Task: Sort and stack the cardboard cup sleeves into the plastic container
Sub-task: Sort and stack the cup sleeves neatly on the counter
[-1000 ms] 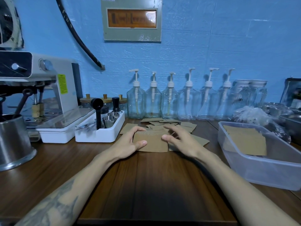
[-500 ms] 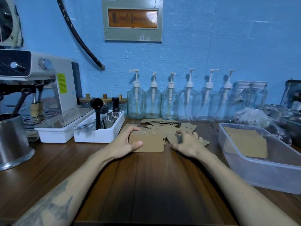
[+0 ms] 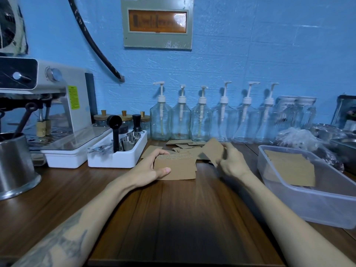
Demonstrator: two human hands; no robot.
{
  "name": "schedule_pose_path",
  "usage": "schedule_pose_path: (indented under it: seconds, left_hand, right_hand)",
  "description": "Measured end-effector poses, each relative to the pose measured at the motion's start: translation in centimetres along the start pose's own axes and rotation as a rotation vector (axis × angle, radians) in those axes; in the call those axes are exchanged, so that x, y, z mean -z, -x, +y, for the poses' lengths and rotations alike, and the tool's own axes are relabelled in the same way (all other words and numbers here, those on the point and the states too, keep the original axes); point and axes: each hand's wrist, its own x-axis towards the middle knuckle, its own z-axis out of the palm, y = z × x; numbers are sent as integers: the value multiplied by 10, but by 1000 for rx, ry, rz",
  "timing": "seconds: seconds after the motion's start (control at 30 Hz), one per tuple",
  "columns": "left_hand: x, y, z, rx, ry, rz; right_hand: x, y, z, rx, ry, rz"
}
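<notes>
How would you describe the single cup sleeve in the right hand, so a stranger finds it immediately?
Start at the plastic container on the right. Just left of it, the right hand pinches one cardboard sleeve. Only this sleeve is lifted and tilted.

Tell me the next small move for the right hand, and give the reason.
Probably lay the lifted sleeve onto the stack that the left hand grips. The right hand pinches that one sleeve, raised and tilted above the loose sleeves, just right of the stack. The plastic container already holds sleeves, so the stack likely follows later.
</notes>
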Motion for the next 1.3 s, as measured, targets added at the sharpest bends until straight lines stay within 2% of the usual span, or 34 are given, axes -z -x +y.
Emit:
schedule_pose_path:
  seconds: [0.1,0.17,0.33,0.53,0.7,0.83,0.93,1.03,1.1,1.17,1.3]
  left_hand:
    - [-1,0,0,4,-30,2]
    - [-2,0,0,-3,-31,0]
    - [-2,-2,-2,-10,-45,3]
    - [-2,-6,-8,-46,6,-25]
    - [0,-4,-5,-40,-47,-68]
    - [-2,-3,-6,-68,-5,-66]
    - [-3,-3,-4,-76,10,-40]
    - [-5,-1,0,-88,13,-19]
    - [-6,0,2,-107,6,1]
    - [-7,-1,3,-116,11,21]
    - [-8,-2,3,-186,16,39]
  right_hand:
    - [2,6,-5,133,-105,94]
    - [2,12,-12,220,-231,101]
    - [-4,25,-31,360,-460,-39]
    - [-8,28,-37,342,-748,-167]
    - [-11,28,-35,286,-613,-57]
    - [-25,26,-28,183,-329,8]
    - [-30,29,-23,208,-56,-59]
    - [-36,30,-21,236,100,-143]
    - [-38,29,-20,250,71,-199]
    - [-36,28,-20,250,-68,-268]
    - [-40,27,-20,382,-158,-340]
